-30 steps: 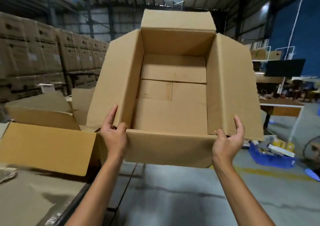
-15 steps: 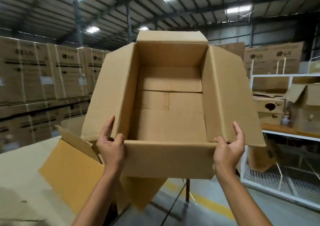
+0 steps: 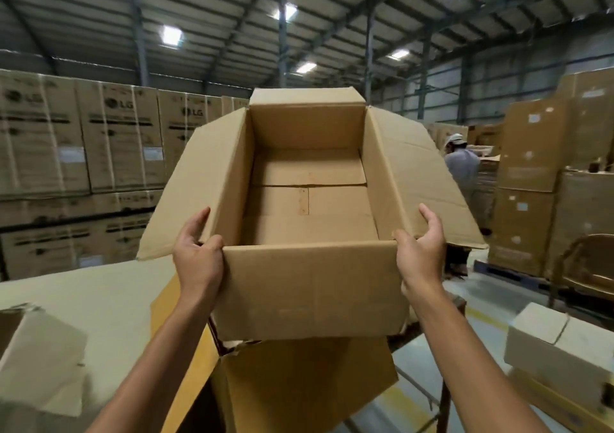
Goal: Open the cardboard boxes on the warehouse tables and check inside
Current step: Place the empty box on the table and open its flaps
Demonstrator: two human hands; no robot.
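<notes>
I hold an open brown cardboard box (image 3: 309,286) in the air in front of me, its four top flaps spread outward. Its inside is bare, showing only the folded bottom flaps. My left hand (image 3: 197,260) grips the near left corner, thumb over the rim. My right hand (image 3: 420,253) grips the near right corner the same way. Below the held box, another open box (image 3: 299,386) hangs at the edge of the table (image 3: 99,299).
A pale box (image 3: 40,359) lies at the table's left. A whitish closed box (image 3: 561,343) sits low at right. Stacked printed cartons (image 3: 83,153) line the left wall, more cartons (image 3: 545,180) at right. A person (image 3: 461,166) in a cap stands behind.
The box stays in both hands with the same grip while my view has swung left and upward; the blue bin and desks have left view, stacked cartons and a person have come in.
</notes>
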